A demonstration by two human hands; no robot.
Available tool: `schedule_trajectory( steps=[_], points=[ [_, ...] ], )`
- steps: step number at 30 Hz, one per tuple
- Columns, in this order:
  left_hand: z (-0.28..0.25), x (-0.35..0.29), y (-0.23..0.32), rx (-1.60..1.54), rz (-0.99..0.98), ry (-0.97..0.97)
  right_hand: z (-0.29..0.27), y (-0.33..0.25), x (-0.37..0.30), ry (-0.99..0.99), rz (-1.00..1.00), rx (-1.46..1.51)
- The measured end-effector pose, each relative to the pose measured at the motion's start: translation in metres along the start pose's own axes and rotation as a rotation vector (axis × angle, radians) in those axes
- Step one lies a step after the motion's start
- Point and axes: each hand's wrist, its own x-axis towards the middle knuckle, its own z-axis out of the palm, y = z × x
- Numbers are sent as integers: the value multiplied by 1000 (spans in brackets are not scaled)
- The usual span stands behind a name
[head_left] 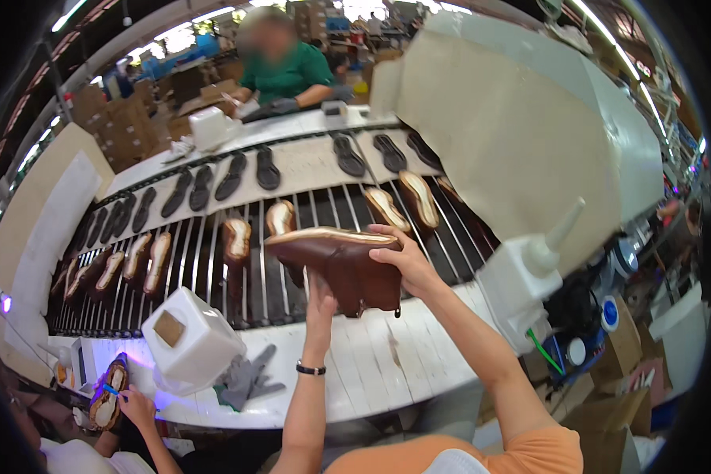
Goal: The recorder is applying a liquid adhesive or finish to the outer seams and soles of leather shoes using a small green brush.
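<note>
Head view: upturned boot (347, 268) between both hands (321, 306) (407, 259)

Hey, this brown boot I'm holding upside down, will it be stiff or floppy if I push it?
The brown boot is probably stiff along its pale underside: the toe juts out unsupported without drooping. The shaft likely gives more, given its uneven lower edge.

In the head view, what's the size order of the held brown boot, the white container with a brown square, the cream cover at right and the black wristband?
1. Cream cover
2. Brown boot and white container: too alike to rank
3. Black wristband
</note>
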Motion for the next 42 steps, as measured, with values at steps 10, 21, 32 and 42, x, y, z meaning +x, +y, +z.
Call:
schedule_trajectory(
  steps=[10,21,32,42],
  points=[
    [68,-103,29,13,181,627,-113,-48,-215,712,-369,-1242],
    [60,-175,-6,812,280,555,-191,-22,-304,964,345,-1747],
    [66,-187,-6,1143,230,505,-202,-37,-314,923,316,-1504],
    [58,-211,-18,1295,215,364,-228,25,-342,1099,17,-569]
  ],
)
